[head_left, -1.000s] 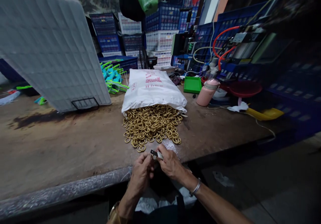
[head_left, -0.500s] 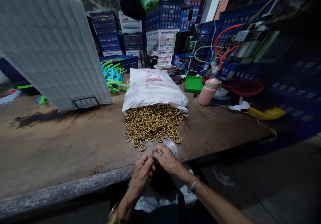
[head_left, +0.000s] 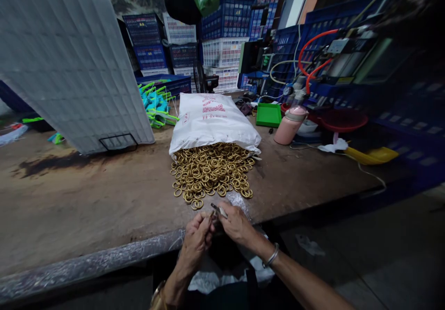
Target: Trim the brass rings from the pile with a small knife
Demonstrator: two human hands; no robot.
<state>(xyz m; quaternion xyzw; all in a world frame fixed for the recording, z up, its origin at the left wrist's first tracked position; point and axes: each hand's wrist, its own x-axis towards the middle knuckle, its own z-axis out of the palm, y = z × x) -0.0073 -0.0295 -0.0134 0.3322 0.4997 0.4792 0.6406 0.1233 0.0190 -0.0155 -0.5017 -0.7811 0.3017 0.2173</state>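
Note:
My left hand (head_left: pixel 197 232) is closed just over the table's near edge, thumb and forefinger pinched on a small gold-brown piece that looks like one of the rings; the fingers hide most of it. Close beside it, my right hand (head_left: pixel 237 223) grips a slim tool like a small knife (head_left: pixel 214 206), its dark narrow end pointing up and left beyond the fingers. Past both hands lies a heap of gold-coloured rings (head_left: pixel 208 171), spilling from the mouth of a white woven sack (head_left: pixel 217 122) with red print.
A large pale ribbed panel (head_left: pixel 69 69) stands at the left. Green and blue plastic pieces (head_left: pixel 156 104) lie behind it. To the right are a green tray (head_left: pixel 268 115), a pink bottle (head_left: pixel 290 125) and a yellow scoop (head_left: pixel 373 155). Stacked crates (head_left: pixel 225 53) fill the back.
My right hand has shifted slightly right, away from the left fingertips, and turned the tool so its dark end shows more. The left hand stays nearly in place.

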